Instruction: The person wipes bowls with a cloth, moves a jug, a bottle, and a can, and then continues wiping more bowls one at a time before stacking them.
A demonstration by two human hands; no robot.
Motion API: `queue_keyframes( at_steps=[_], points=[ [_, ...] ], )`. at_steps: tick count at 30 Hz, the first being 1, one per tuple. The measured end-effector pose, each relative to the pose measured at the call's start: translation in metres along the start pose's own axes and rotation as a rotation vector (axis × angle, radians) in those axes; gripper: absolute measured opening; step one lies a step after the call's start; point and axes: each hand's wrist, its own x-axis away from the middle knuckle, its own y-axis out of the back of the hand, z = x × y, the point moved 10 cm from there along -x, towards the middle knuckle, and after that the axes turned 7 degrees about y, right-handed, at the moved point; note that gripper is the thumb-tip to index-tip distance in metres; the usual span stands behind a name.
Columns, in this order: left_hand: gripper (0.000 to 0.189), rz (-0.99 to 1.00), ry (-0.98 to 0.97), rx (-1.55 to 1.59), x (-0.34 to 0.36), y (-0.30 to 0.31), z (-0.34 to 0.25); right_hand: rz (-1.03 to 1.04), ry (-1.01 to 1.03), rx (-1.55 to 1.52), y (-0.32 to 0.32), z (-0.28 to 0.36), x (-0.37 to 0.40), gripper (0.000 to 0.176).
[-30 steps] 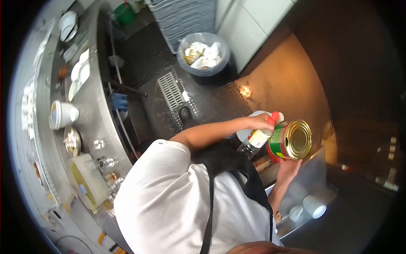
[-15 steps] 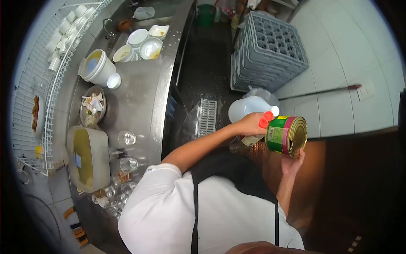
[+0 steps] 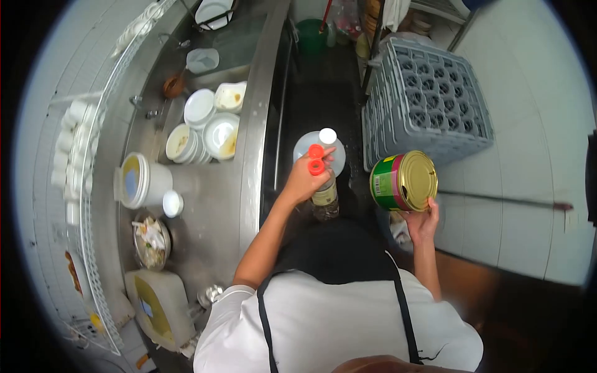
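Observation:
My left hand [image 3: 305,181] is closed around the necks of bottles in front of my apron. Two round red cap pieces [image 3: 316,159] show at its fingers, above a clear bottle with a pale label [image 3: 324,197]. Beside the fingers is a large translucent jug [image 3: 303,147] with a white cap [image 3: 328,135]; its handle is hidden by the hand. My right hand [image 3: 423,221] holds a large green and pink tin can [image 3: 398,180] from below, tilted, its gold end facing up with a dark gap at the rim.
Grey glass racks [image 3: 429,112] are stacked at the right, with a pole [image 3: 504,199] along the wall below them. The steel counter [image 3: 205,193] on the left carries dirty bowls [image 3: 221,133], a white bucket [image 3: 152,186] and a food-scrap bowl [image 3: 151,242]. A green bin [image 3: 311,36] stands ahead.
My view has turned right, toward the aisle. My left hand, with the bottles and jug, has swung left, away from the tin can, which stays in my right hand.

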Motion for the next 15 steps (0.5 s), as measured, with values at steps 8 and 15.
queue_keyframes(
  at_steps=[8, 15],
  points=[
    [0.056, -0.206, -0.033, 0.036, -0.238, 0.122, -0.048, 0.202, 0.066, -0.123, -0.182, 0.063, -0.315, 0.06],
    [0.059, -0.391, -0.228, 0.035, -0.365, 0.22, -0.108, 0.343, 0.098, 0.017, -0.358, 0.089, -0.524, 0.064]
  ],
)
